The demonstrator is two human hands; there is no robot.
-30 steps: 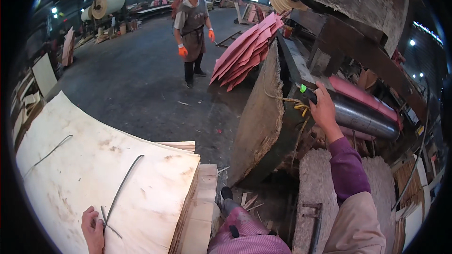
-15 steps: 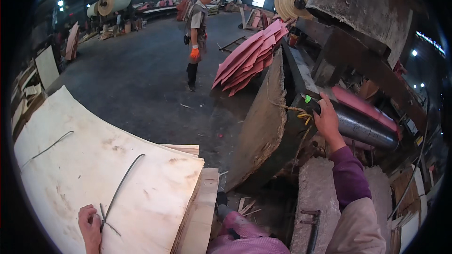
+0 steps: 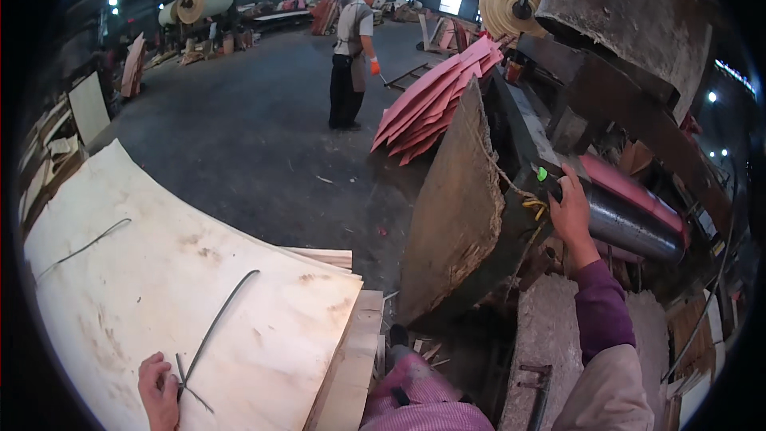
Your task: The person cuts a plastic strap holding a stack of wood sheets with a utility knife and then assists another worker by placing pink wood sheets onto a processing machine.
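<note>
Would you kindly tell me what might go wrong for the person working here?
First, the right hand is at the machine, near the metal roller; if the roller is turning, which I cannot tell, the hand or purple sleeve might get caught. Second, the left hand is beside the nearer dark cord on the pale sheets, so it might snag. Third, wood scraps lie near the dark shoe and could perhaps cause a slip.

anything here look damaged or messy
Yes, a few things. The big brown board right of centre has a ragged, broken-looking edge. Loose wood scraps lie near the person's foot. Brown blotches mark the otherwise pale top sheet by the left hand.
</note>
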